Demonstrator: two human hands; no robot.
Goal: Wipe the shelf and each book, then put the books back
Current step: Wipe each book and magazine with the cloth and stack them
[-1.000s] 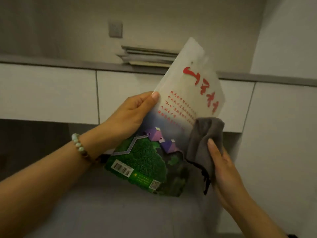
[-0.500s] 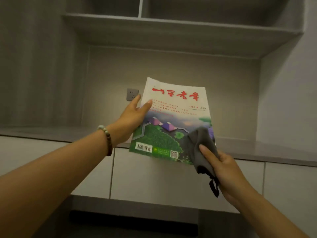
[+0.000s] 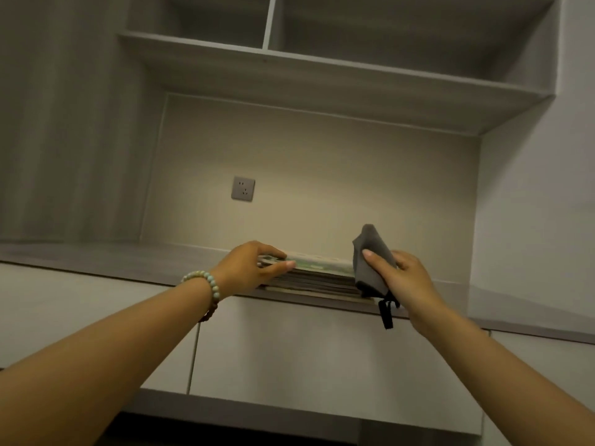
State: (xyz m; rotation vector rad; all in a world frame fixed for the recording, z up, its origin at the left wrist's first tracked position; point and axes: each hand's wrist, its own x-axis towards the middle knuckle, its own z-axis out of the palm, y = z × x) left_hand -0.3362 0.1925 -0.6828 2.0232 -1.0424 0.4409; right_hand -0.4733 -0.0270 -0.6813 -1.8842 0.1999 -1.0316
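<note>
Magazine landing on the stack, cloth bunched alongside.

Nearest, left hand (image 3: 254, 268) at centre frame, pinching the left edge of the green-covered magazine (image 3: 317, 264) on top of the stack of books (image 3: 317, 283); right hand (image 3: 402, 278) clenched on the grey cloth (image 3: 370, 259), touching the stack's right end. Stack close to the front edge of the bench (image 3: 96, 262): likely to slide off under a careless push. Dangling cloth tag liable to snag a cover. Farther, upper shelf (image 3: 322, 82) bare.
</note>
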